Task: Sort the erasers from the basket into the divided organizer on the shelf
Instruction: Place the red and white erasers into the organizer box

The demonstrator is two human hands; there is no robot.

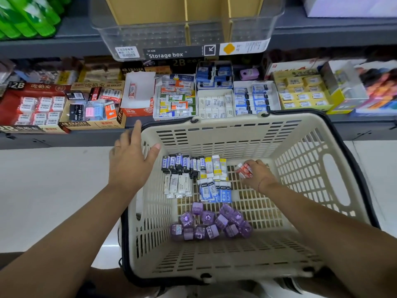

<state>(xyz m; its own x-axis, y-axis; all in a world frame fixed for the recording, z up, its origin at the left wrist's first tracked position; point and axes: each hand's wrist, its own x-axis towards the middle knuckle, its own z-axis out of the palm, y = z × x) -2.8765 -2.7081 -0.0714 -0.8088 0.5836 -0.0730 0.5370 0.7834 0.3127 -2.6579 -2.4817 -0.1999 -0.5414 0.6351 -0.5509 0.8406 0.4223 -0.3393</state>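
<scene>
Right hand [257, 176] pinches small red-sleeved erasers [243, 168] with curled fingers inside the basket [225, 121]; left hand [131, 162] spread open at its rim. Likely light, firm, slick-wrapped: grip across long sides.

Grey upper shelf [53, 47], far: green packets [28, 18] at left. Grey lower shelf [64, 138] beneath: display cartons [300, 93]. Pale glossy floor [53, 190], near.

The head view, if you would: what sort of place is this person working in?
Most likely a stationery shop aisle: the shelf holds open display boxes of erasers, the clear storage box above carries a price sticker, and a plastic shopping basket sits in front.
</scene>
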